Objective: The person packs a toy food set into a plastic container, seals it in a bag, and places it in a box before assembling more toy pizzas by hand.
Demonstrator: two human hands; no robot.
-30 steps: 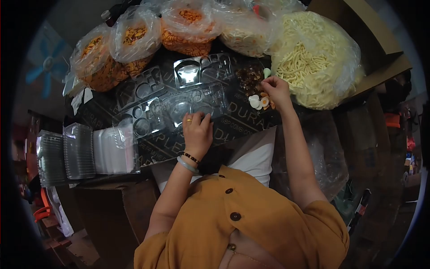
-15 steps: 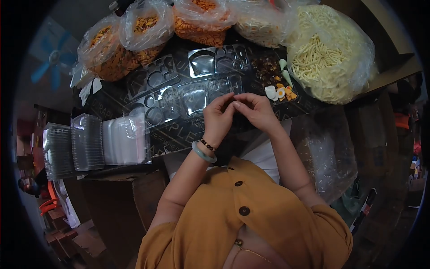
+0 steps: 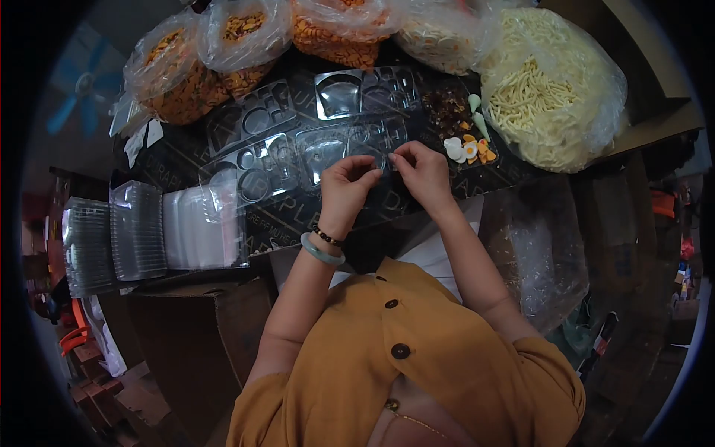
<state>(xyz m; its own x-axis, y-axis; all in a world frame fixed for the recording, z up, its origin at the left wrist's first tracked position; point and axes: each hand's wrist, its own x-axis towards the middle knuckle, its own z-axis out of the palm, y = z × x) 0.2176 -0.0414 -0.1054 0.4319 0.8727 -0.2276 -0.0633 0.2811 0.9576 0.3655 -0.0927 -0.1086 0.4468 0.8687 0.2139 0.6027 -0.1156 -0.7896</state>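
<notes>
In the head view, a clear compartmented tray [image 3: 350,145] is being touched at its near edge by both hands on a dark table [image 3: 186,160]. The left hand [image 3: 345,190] is being held with fingers curled and pinched at the tray's front rim, at about 7 o'clock of the tray; whether a small piece is being gripped between the fingertips cannot be told. The right hand [image 3: 423,173] is being held just beside it, at about 5 o'clock of the tray, its fingertips pinched together near the rim in the same way. The two hands are being kept close, nearly touching.

A second clear tray [image 3: 365,91] is lying at 12 o'clock of the first, and two more trays [image 3: 249,141] are lying at 9 to 10 o'clock. A small pile of sweets [image 3: 465,149], white, yellow and orange, is lying at 2 o'clock of the right hand, with dark pieces beyond it. A large bag of pale sticks [image 3: 551,89] is standing at 2 o'clock, bags of orange snacks [image 3: 201,63] at 11 o'clock. Stacks of clear lids [image 3: 138,231] are lying at 9 o'clock of the left hand.
</notes>
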